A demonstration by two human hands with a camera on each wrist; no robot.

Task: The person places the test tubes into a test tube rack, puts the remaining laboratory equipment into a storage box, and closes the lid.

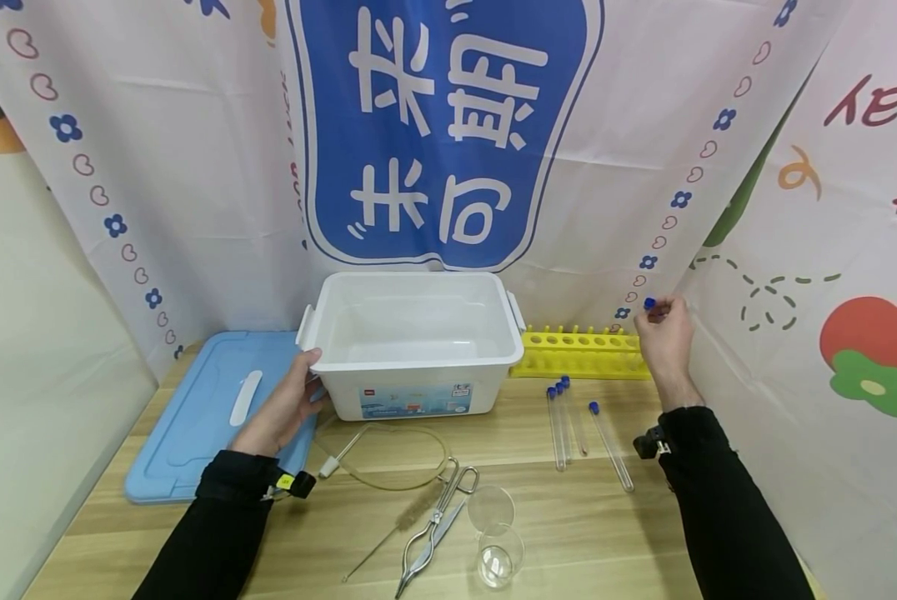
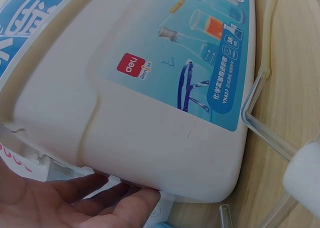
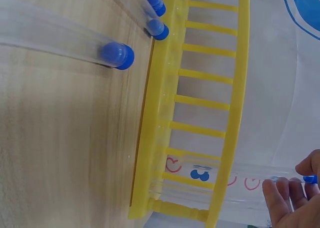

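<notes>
pale wood table (image 1: 591, 542) bears a yellow rack (image 1: 579, 365); at its right end the right hand (image 1: 668, 342) pinches a tube (image 3: 255, 175), fingers closed near the blue cap (image 1: 649, 304). clear glass makes it hard to tell how deep the tube sits. the left hand (image 1: 283, 408) lies loosely against the tub (image 1: 343, 398). best keep the tube upright and lower gently, without forcing
</notes>
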